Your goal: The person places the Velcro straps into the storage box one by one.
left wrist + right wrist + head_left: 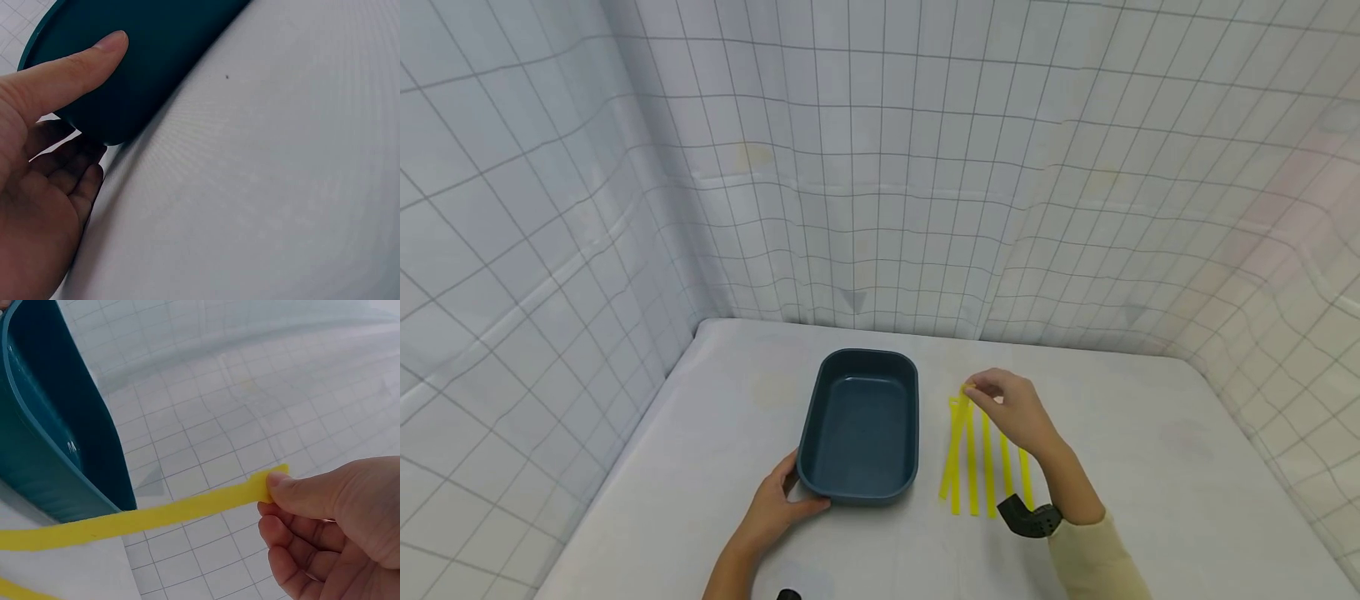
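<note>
A dark teal rectangular tub [863, 433] with rounded corners and nothing in it stands on the white table. My left hand [767, 510] holds its near left corner, the thumb lying along the near wall and the fingers round the side, as the left wrist view shows. My right hand [1017, 412], right of the tub, pinches one end of a yellow strap [156, 514] between thumb and fingers. That end is raised, and the strap slants down toward the table. Several more yellow straps [987, 467] lie side by side beneath, partly hidden by my right hand and wrist.
White table cloth [1157, 467] runs out to the sides. Grid-patterned white curtains [880, 167] rise behind and at both sides of the table. A black wrist mount [1030, 518] sits on my right wrist, over the near ends of the straps.
</note>
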Available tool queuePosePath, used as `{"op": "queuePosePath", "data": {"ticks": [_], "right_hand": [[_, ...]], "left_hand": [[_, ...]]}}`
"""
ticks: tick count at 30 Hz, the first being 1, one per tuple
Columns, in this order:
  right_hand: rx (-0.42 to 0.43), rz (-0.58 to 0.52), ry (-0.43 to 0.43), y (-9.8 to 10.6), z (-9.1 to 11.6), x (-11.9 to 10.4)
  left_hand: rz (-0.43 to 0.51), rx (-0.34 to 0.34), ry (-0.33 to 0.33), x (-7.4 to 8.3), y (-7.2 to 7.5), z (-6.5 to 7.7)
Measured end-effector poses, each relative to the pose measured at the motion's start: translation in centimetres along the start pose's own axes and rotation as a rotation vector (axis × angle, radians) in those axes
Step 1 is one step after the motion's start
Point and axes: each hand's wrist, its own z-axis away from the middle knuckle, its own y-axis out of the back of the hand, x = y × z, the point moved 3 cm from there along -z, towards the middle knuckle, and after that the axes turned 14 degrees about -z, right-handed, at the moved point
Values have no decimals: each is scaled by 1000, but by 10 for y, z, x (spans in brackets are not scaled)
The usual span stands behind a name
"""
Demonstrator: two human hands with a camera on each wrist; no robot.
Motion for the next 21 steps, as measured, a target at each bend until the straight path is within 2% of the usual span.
{"op": "queuePosePath", "data": {"ticks": [8, 11, 21], "right_hand": [[-26, -16, 38, 1, 1, -9], [-35, -20, 77, 4, -1, -15], [-36, -13, 209, 16, -24, -44]], "left_hand": [[4, -3, -3, -1, 0, 1], [11, -7, -3, -1, 0, 1], [5, -13, -5, -1, 0, 0]]}}
